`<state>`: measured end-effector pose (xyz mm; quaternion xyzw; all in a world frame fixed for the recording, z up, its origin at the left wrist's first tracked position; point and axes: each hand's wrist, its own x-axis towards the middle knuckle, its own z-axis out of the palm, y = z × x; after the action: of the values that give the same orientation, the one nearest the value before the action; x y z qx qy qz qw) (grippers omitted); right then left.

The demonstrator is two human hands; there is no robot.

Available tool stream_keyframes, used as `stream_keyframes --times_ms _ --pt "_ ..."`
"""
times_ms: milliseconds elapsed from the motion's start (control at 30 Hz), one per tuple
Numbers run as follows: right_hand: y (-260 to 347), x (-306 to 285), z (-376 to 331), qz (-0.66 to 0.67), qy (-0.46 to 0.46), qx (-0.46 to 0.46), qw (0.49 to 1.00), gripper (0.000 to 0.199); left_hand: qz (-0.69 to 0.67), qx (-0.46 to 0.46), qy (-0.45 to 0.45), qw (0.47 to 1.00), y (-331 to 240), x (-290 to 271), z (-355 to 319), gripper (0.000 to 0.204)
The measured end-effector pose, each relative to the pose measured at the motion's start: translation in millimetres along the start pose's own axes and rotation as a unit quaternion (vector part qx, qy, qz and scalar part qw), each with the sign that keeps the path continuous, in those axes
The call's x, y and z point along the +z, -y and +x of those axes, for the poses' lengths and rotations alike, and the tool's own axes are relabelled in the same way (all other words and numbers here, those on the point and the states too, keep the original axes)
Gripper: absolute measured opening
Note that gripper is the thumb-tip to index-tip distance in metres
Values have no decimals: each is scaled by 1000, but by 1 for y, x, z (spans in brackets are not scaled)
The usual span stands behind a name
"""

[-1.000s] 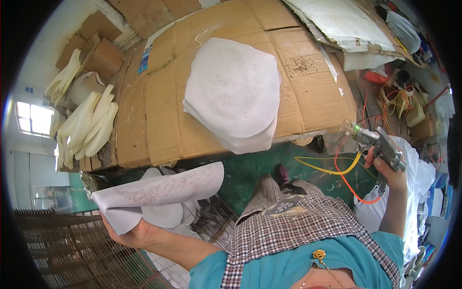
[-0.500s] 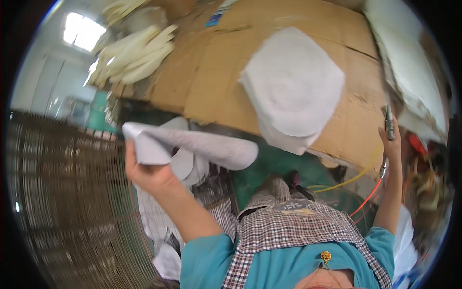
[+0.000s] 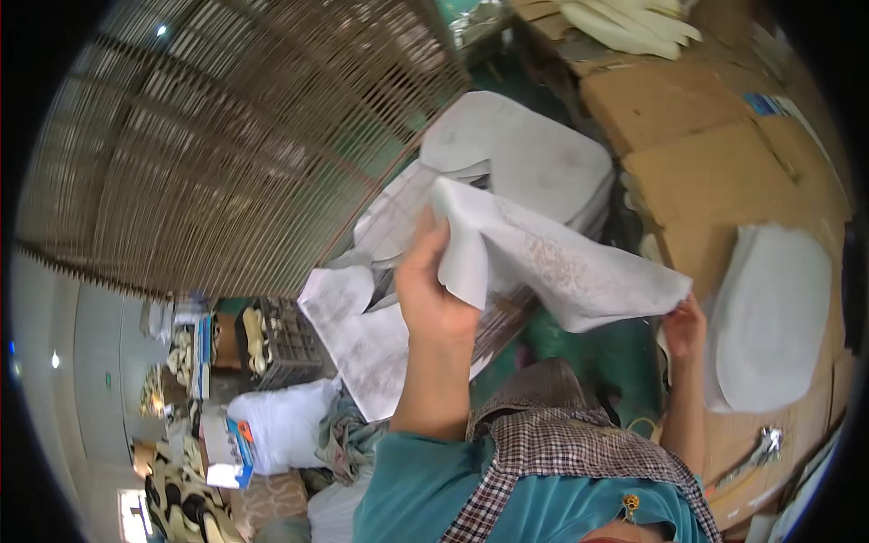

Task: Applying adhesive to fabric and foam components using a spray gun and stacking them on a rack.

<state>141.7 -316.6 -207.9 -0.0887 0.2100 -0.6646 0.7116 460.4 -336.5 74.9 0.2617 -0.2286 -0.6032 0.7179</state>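
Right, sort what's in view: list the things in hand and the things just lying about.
In hand:
- grey-white felt sheet, gripped by the left hand and the right hand
- stack of like sheets just behind it

Lying about:
- metal tool on the cardboard-covered table
- white oval piece
- wire rack
- black crate
- white sack

The held fabric sheet [image 3: 561, 267] is white with faint grey-brown speckling. The cardboard [image 3: 724, 172] covering the bench is plain brown. The apron [image 3: 561, 452] is checked brown and white over a teal shirt [image 3: 407, 489]. The wicker screen [image 3: 235, 145] is brown.
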Motion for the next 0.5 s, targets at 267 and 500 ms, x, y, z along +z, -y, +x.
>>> stream_keyframes --times_ms 267,500 --pt "-22 138 76 -198 -31 13 980 44 9 -20 -170 985 -66 -195 41 43" --pt "-185 206 206 -258 -4 105 961 52 70 -39 -279 957 -124 -388 125 44"
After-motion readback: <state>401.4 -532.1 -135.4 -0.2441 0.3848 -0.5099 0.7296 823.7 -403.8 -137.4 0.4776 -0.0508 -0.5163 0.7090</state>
